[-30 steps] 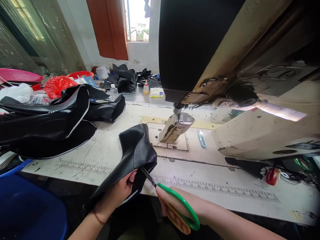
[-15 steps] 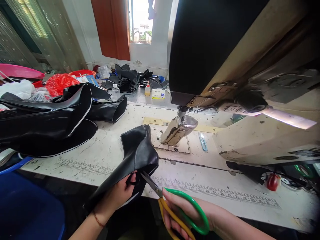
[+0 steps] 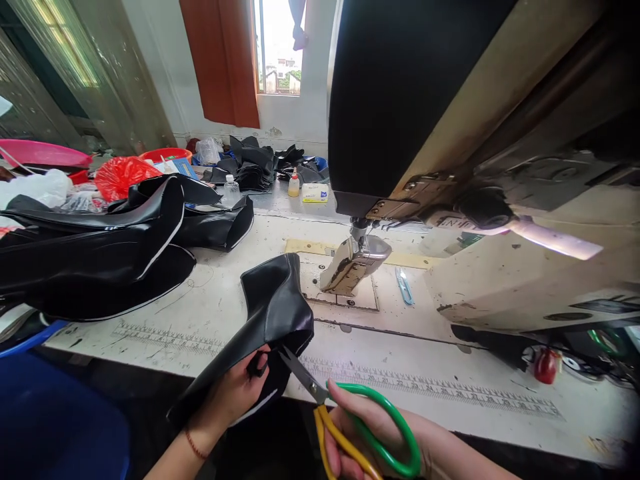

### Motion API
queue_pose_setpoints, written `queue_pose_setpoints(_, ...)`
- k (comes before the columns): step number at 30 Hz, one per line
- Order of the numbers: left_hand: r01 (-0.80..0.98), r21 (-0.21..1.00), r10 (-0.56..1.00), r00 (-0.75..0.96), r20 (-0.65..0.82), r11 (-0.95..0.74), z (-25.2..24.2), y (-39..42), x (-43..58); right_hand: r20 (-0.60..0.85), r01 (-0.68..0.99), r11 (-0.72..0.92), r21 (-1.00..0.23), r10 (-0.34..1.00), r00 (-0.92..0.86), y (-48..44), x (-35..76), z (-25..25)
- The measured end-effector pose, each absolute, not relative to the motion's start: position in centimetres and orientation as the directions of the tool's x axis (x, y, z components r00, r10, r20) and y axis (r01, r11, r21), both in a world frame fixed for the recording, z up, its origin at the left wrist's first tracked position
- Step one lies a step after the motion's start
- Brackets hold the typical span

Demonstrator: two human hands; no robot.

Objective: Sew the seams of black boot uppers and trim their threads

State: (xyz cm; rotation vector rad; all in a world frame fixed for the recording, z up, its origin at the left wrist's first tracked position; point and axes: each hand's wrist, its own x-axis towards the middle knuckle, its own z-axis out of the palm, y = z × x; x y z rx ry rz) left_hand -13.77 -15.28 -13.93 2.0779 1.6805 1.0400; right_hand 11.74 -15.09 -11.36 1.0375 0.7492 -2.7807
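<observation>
My left hand (image 3: pixel 235 393) grips the lower edge of a black leather boot piece (image 3: pixel 273 313) that hangs over the table's front edge. My right hand (image 3: pixel 370 433) is closed round the green and yellow handles of a pair of scissors (image 3: pixel 345 417). The blades are parted and their tips sit at the leather's edge, just beside my left fingers.
A large sewing machine (image 3: pixel 450 133) fills the right, its presser foot (image 3: pixel 353 263) just behind the leather. Small blue snips (image 3: pixel 403 285) lie by the needle plate. A pile of black boot shafts (image 3: pixel 100 247) lies at the left. A glue bottle (image 3: pixel 293 183) and a small box (image 3: pixel 315 193) stand at the back.
The scissor handles have spread and the blades have opened. My right hand has shifted slightly right and down. My left hand keeps its grip on the leather.
</observation>
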Motion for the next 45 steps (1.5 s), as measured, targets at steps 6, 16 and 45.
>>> queue_pose_setpoints(6, 0.732, 0.613, 0.921, 0.049, 0.387, -0.297, -14.1, -15.3, -14.0, -0.618, 0.16, -0.915, -0.371, 0.114, -0.777, -14.8, 10.1, -11.3)
queue_pose_setpoints(16, 0.797, 0.543, 0.935, 0.073, 0.346, -0.263, -13.1, -14.9, -12.4, -0.575, 0.064, -0.78, -0.622, 0.401, -0.713, -17.9, 11.5, -12.3)
queue_pose_setpoints(45, 0.942, 0.12, 0.891, 0.247, 0.38, -0.313, -16.1, -14.5, -10.1, -0.913, 0.883, -0.286, -0.372, -0.061, -0.404, -6.9, 10.1, -2.5)
